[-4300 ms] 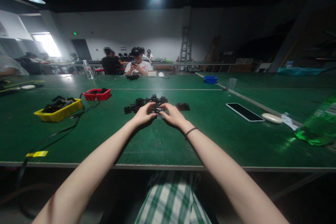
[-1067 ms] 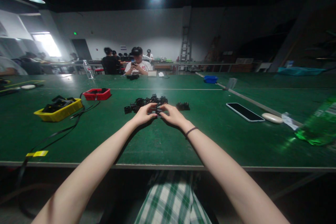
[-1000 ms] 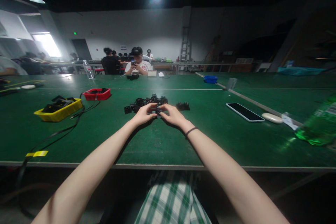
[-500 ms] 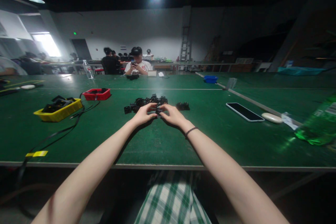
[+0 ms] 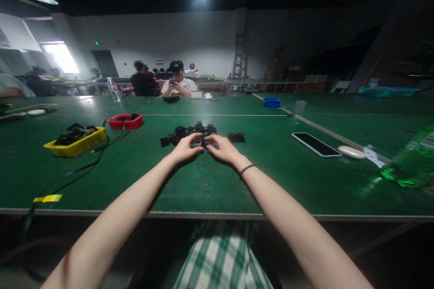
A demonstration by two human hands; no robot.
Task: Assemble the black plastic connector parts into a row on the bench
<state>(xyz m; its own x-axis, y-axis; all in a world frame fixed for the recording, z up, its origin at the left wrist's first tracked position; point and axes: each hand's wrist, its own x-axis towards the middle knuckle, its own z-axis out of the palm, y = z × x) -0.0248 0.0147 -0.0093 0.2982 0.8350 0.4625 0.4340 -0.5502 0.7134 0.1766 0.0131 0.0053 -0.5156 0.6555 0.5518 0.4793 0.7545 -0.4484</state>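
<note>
Between my two hands is a small black part (image 5: 204, 143), its exact kind too small to make out. My left hand (image 5: 187, 148) grips it from the left, with thumb and fingers curved round that side. From the right, my right hand (image 5: 222, 148) holds the same part in a matching pinch. Just beyond my fingers lies a loose heap of similar black parts (image 5: 179, 132) on the green table (image 5: 203, 185). A smaller cluster of black pieces (image 5: 236, 137) sits right of my right hand.
At left stand a yellow bin (image 5: 76, 144) and a red bin (image 5: 125, 122) with black parts, beside a black cable (image 5: 96, 160). Rightward lie a phone (image 5: 316, 144), a pale oval object (image 5: 351, 152) and a green bottle (image 5: 412, 158). A person (image 5: 179, 83) sits across the table.
</note>
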